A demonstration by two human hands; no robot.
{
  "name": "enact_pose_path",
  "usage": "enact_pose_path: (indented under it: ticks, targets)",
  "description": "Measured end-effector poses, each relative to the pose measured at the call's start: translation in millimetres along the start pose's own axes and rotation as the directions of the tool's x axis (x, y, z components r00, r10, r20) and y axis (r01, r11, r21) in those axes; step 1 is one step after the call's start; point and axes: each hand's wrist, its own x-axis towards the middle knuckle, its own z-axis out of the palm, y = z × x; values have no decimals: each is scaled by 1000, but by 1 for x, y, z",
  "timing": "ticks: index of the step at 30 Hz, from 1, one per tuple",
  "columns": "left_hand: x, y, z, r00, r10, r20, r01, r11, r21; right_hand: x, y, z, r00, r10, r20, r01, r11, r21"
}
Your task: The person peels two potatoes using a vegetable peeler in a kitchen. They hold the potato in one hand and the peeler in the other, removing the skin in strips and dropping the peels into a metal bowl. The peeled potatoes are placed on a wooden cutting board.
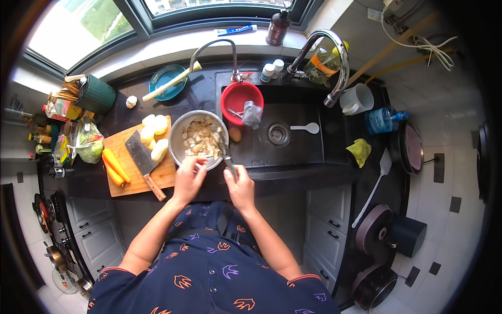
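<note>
A metal bowl (pixel 175 128) full of pale and brown potato peelings (pixel 201 137) stands at the counter's front edge. Over its near rim, my left hand (pixel 189 180) has its fingers curled together; whatever they may hold is too small to make out. My right hand (pixel 240 189) is closed around the handle of a peeler (pixel 228 159), whose metal end points into the bowl at its right side. Left of the bowl, a wooden cutting board (pixel 125 144) carries several peeled potatoes (pixel 159 150), carrots (pixel 115 166) and a cleaver (pixel 140 153). One brown potato (pixel 235 135) lies right of the bowl.
The black sink (pixel 303 149) holds a white spoon (pixel 305 127); a red basin (pixel 230 99) sits at its left, under the slim tap. A blue plate (pixel 157 78) with a green onion stalk (pixel 172 83) and garlic (pixel 132 101) are behind the board. A yellow-green cloth (pixel 358 152) lies right.
</note>
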Motion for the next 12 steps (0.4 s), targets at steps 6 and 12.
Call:
enact_pose_path:
  ticks: [6,12]
  targets:
    - [28,8,125,926,-57,374,27,996,84,13,23,-74,981,108,-162,-76,979,191]
    - [111,-69,259,808,-551,209,440,800,407,26,59,-121,971,157,-183,-129,979,156]
